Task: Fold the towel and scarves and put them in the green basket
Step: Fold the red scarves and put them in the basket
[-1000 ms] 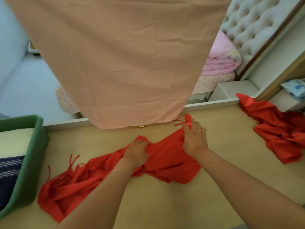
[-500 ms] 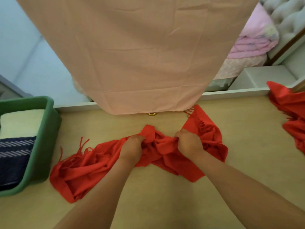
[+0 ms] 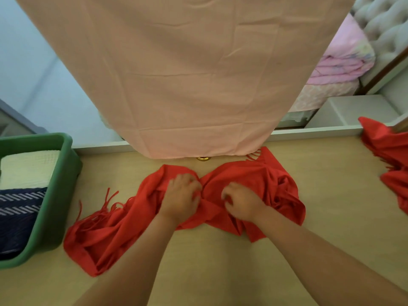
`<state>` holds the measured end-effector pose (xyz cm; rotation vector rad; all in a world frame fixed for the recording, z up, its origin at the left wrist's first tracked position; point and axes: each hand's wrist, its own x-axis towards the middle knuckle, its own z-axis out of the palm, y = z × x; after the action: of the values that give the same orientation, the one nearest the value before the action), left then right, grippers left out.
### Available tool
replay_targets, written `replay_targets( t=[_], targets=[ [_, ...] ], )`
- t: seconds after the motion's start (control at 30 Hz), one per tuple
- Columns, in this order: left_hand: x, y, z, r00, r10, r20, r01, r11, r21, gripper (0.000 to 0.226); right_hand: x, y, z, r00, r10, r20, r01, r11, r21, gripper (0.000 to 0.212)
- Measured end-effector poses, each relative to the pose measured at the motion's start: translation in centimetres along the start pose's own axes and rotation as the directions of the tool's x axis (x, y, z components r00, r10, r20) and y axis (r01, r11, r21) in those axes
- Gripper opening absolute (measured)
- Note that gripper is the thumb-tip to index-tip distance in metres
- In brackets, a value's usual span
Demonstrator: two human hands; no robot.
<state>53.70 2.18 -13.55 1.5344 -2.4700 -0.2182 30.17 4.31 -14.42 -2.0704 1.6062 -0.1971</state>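
On the pale wood surface, a red fringed scarf lies crumpled, one tasselled end trailing beside the green basket. Both hands clutch the bunched middle of it: the left hand and right hand sit close together, fingers curled into the cloth. A folded cream towel and a navy striped cloth lie inside the basket. A second red scarf is heaped at the surface's right edge. A peach cloth hangs ahead.
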Motion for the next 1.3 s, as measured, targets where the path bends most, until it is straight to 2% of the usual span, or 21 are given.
replay_targets(
  t=[0.07,0.1,0.13,0.17,0.2,0.27,0.3,0.37,0.43,0.53,0.6,0.63,0.7,0.77,0.83,0.97,1.03,1.1,1.2,1.3],
  targets=[
    [-1.7,0.4,1.6,0.959,0.074,0.274,-0.077,0.997,0.003,0.052,-1.0,-1.1,1.7,0.975,-0.018,0.223,0.029,0.999,-0.046,0.043],
    [-2.3,0.2,2.3,0.935,0.079,0.345,-0.091,0.996,0.02,0.052,-1.4,-1.2,2.4,0.962,0.002,0.274,0.033,0.992,-0.124,0.057],
    [-2.9,0.0,2.5,0.926,0.072,0.371,-0.074,0.997,-0.009,0.042,-1.7,-1.2,2.9,0.954,0.032,0.299,0.035,0.976,-0.213,0.068],
    [-3.3,-0.4,2.5,0.931,0.067,0.358,-0.045,0.997,-0.069,0.034,-2.1,-1.1,3.3,0.953,0.049,0.299,0.037,0.961,-0.276,0.073],
    [-3.5,-0.7,2.3,0.949,0.059,0.31,-0.016,0.99,-0.138,0.039,-2.3,-1.0,3.2,0.958,0.073,0.278,0.014,0.955,-0.298,0.069],
    [-3.6,-1.4,1.5,0.988,0.012,0.155,0.024,0.974,-0.225,0.046,-2.2,-0.6,2.5,0.964,0.124,0.237,-0.057,0.961,-0.271,0.049],
    [-3.7,-1.8,1.1,0.997,-0.013,0.074,0.031,0.968,-0.25,0.046,-2.2,-0.3,2.1,0.955,0.158,0.25,-0.089,0.96,-0.266,0.045],
    [-4.1,-3.0,0.0,0.997,-0.072,0.009,0.072,0.965,-0.251,0.04,-2.4,0.1,1.3,0.936,0.216,0.279,-0.142,0.955,-0.262,0.043],
    [-4.3,-4.0,-1.0,0.987,-0.148,0.069,0.16,0.96,-0.231,0.039,-2.7,-0.2,0.6,0.925,0.233,0.301,-0.153,0.952,-0.266,0.044],
    [-4.9,-4.2,-1.0,0.987,-0.092,0.135,0.121,0.966,-0.227,0.042,-3.2,-1.9,0.3,0.901,0.221,0.375,-0.12,0.954,-0.274,0.046],
    [-5.6,-3.3,-0.7,0.981,-0.063,0.182,0.107,0.964,-0.241,0.039,-3.6,-3.1,0.4,0.922,0.202,0.332,-0.091,0.943,-0.319,0.055],
    [-5.9,-2.7,-0.5,0.968,-0.056,0.246,0.113,0.968,-0.225,0.039,-3.8,-3.4,0.8,0.951,0.165,0.262,-0.072,0.941,-0.33,0.049],
    [-6.5,-1.4,-0.2,0.908,-0.081,0.411,0.128,0.988,-0.09,0.038,-4.3,-3.2,1.5,0.982,0.137,0.132,-0.082,0.93,-0.359,0.028],
    [-6.9,-0.1,-0.2,0.863,-0.173,0.474,0.122,0.983,0.137,0.036,-4.9,-2.7,1.9,0.978,0.193,0.075,-0.155,0.922,-0.355,0.041],
    [-6.6,1.3,-0.5,0.89,-0.229,0.394,0.116,0.95,0.291,0.042,-5.5,-2.0,1.8,0.964,0.255,0.071,-0.214,0.909,-0.357,0.056],
    [-4.1,3.9,0.0,0.969,-0.102,0.225,0.044,0.967,0.251,0.03,-5.6,-0.6,0.7,0.969,0.231,0.082,-0.185,0.908,-0.377,0.082],
    [-2.2,5.6,0.6,0.97,-0.03,0.239,-0.011,0.986,0.167,0.027,-5.0,0.2,0.0,0.972,0.202,0.119,-0.145,0.917,-0.373,0.092],
    [-0.6,7.4,1.6,0.944,0.003,0.329,-0.033,0.996,0.086,0.031,-4.6,1.4,-0.6,0.953,0.23,0.196,-0.161,0.935,-0.317,0.099],
    [1.5,9.6,3.3,0.876,-0.04,0.481,-0.026,0.991,0.13,0.048,-4.7,4.6,-1.7,0.901,0.343,0.266,-0.292,0.933,-0.211,0.086],
    [3.1,12.2,5.1,0.833,-0.124,0.539,0.019,0.98,0.197,0.062,-6.2,9.3,-3.5,0.878,0.417,0.234,-0.351,0.895,-0.275,0.07]
  ],
)
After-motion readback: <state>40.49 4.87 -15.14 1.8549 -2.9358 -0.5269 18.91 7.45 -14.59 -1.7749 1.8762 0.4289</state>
